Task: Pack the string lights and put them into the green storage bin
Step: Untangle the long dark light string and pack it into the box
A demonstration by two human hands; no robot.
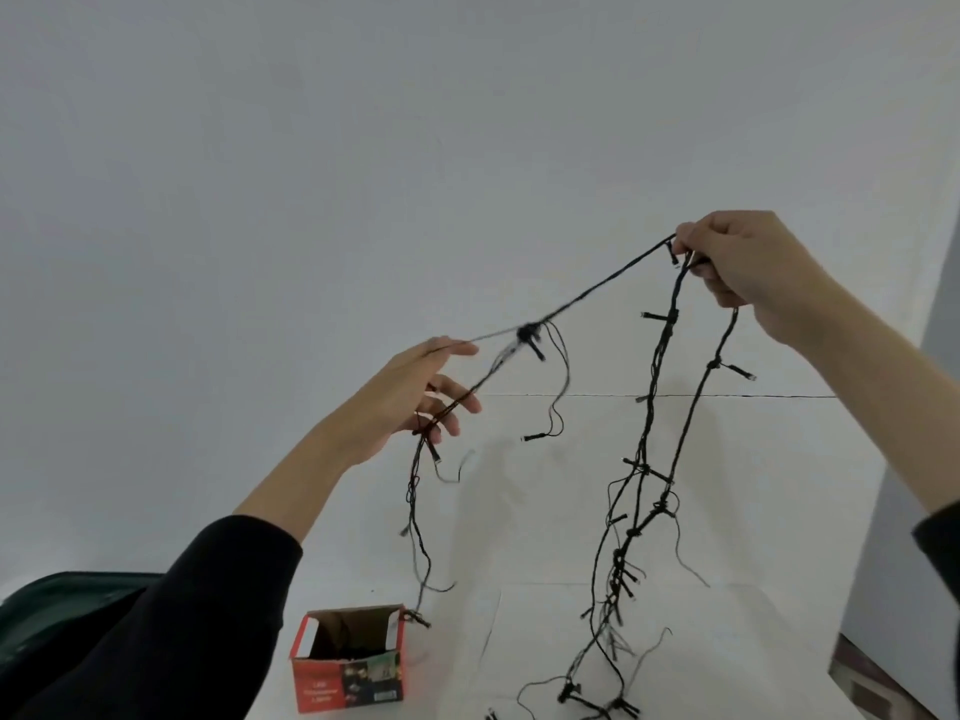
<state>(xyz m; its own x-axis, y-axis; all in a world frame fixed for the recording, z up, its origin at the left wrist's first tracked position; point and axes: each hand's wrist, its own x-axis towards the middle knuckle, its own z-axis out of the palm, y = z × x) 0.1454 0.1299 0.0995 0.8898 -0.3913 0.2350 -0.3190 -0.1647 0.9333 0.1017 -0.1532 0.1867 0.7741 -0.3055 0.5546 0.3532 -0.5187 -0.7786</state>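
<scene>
High over the white worktop (727, 646), in the head view, both hands hold up the dark-wired string lights with small stubby bulbs (655, 402). The right hand (748, 267) is raised at the upper right, its fingers (727, 296) curled and pinching the wire where several strands meet. Two long strands drop from this grip. They run close together, tangle with thin loose wires lower down, and end in a loose sprawl on the near part of the worktop.

A third strand slants down and left from the right hand, past a knot with a bulb, to the left hand (410, 397). That hand is lower and nearer the centre. Its fingers (457, 350) are spread and nearly straight, and the wire lies draped across them, passing between the lower ones. The strand is blurred near the fingertip. Below the left hand the wire hangs down to the right rim of a small red cardboard box (348, 667) with a printed picture on its front. The box stands open-topped on the near left of the worktop, with something dark inside.

Left of the box, at the near left edge, a dark green plastic storage bin (47, 610) shows partly behind the black sleeve (171, 631) of the left arm. None of the lights are in it. A plain pale wall (363, 148) fills the far side.
</scene>
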